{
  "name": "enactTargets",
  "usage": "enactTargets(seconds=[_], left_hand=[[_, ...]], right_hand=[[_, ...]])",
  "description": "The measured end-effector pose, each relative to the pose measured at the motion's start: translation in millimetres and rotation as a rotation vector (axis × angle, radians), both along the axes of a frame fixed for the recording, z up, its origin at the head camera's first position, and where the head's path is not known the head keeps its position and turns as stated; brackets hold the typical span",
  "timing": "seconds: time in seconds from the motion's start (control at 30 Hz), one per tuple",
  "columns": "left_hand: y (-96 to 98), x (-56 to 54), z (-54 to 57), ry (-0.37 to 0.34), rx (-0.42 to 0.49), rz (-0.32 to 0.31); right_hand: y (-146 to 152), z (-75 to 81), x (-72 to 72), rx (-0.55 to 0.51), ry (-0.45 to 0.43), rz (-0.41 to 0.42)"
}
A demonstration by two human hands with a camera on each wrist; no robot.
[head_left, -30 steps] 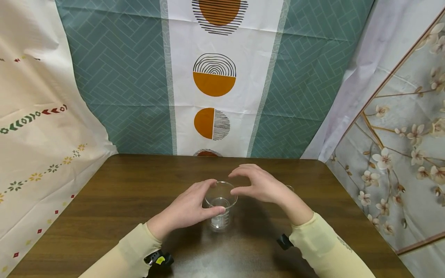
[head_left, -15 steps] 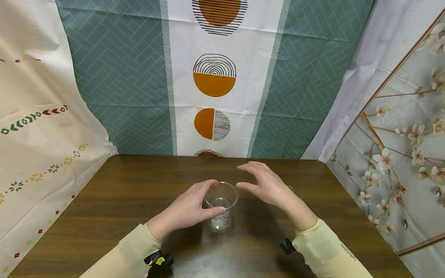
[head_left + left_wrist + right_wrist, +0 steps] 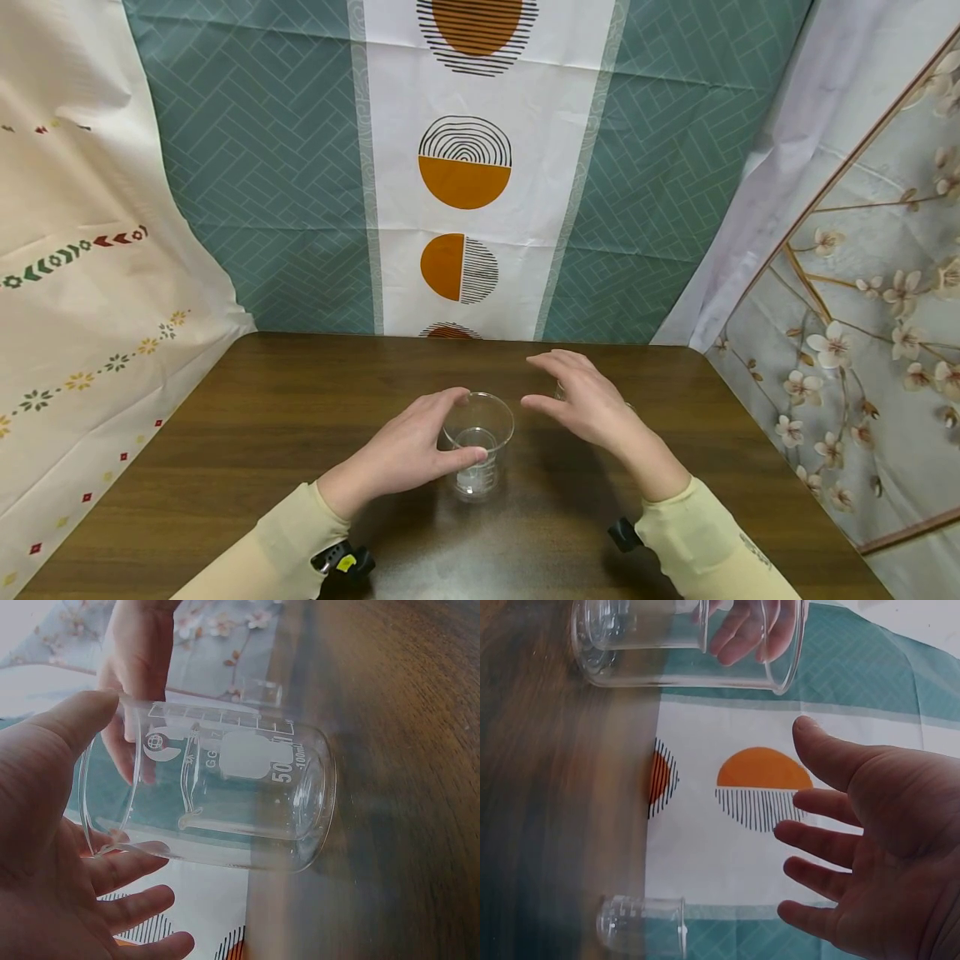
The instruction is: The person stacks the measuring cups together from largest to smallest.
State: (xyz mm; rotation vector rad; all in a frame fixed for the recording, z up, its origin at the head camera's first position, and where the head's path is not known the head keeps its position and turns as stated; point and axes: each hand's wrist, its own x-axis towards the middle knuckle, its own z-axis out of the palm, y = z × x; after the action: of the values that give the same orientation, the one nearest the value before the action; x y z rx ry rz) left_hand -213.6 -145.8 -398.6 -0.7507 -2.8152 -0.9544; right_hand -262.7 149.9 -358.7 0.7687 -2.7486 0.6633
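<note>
A large clear glass beaker (image 3: 489,412) with white markings stands upright on the table. Nested inside it is a smaller glass beaker (image 3: 247,810), its rim and spout showing through the outer wall. My left hand (image 3: 405,446) holds the large beaker near its rim, thumb on the near side and fingers on the far side. My right hand (image 3: 585,404) hangs in the air to the right, apart from the glass, fingers spread and relaxed with nothing in them. Beyond it stands another small beaker (image 3: 641,924), mostly hidden behind that hand in the head view.
The brown wooden table (image 3: 300,392) carries the glassware. A teal and white patterned cloth (image 3: 480,200) hangs along its back edge. Cream cloth (image 3: 97,333) borders the left side, and a flowered cloth (image 3: 847,333) the right.
My right hand has drawn away to the right from the large beaker's rim. My left hand and the nested beakers have stayed in place.
</note>
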Motion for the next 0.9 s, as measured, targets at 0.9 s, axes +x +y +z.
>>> enactTargets(seconds=[0.9], left_hand=[[-0.2, 0.0, -0.4, -0.015, 0.0, 0.005]], right_hand=[[26.9, -17.7, -9.4, 0.027, 0.053, -0.089]])
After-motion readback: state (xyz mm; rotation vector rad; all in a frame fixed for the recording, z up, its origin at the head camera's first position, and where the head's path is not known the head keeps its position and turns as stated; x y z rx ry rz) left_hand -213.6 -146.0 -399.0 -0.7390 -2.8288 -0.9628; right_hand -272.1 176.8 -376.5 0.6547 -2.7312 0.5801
